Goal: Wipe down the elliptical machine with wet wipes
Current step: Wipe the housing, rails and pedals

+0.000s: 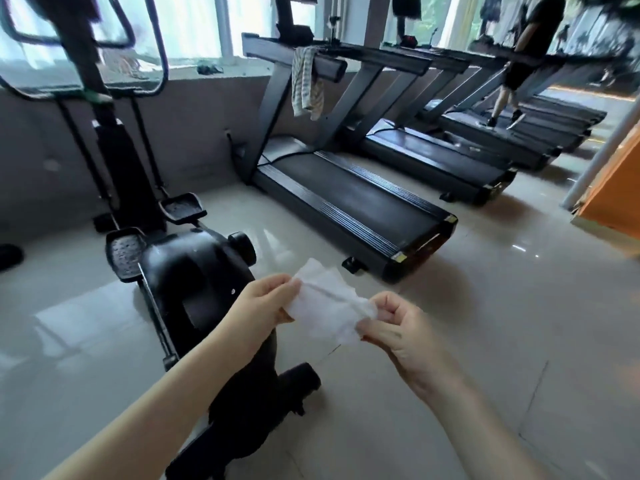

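A: What is the person holding?

B: A white wet wipe (325, 306), up in the air between both hands. The left hand (263, 306) pinches its left edge between thumb and fingers. The right hand (398, 327) pinches the right corner, its other fingers curled in. The sheet is crumpled and only partly spread.

A: And where is the elliptical machine (187, 282)?

B: On the left. Its black housing sits near, just beyond the left forearm. The pedals (126, 254) and the mast (107, 133) stand farther off, toward the window. The wipe touches none of it.

A: So the step is opening the wipe out?

B: It looks that way. The person should draw the two edges apart gently, since a thin wet sheet tears if it is yanked. Then it is best laid flat over the fingers as a pad, because a wad cleans only with its creases.

A: Where should the wiping begin?

B: Probably high on the mast, working down to the housing and pedals, so drips land on parts not yet wiped. The housing shows pale patches, but whether they are dust or glare cannot be told. The treadmill (346, 202) to the right is not part of the job.
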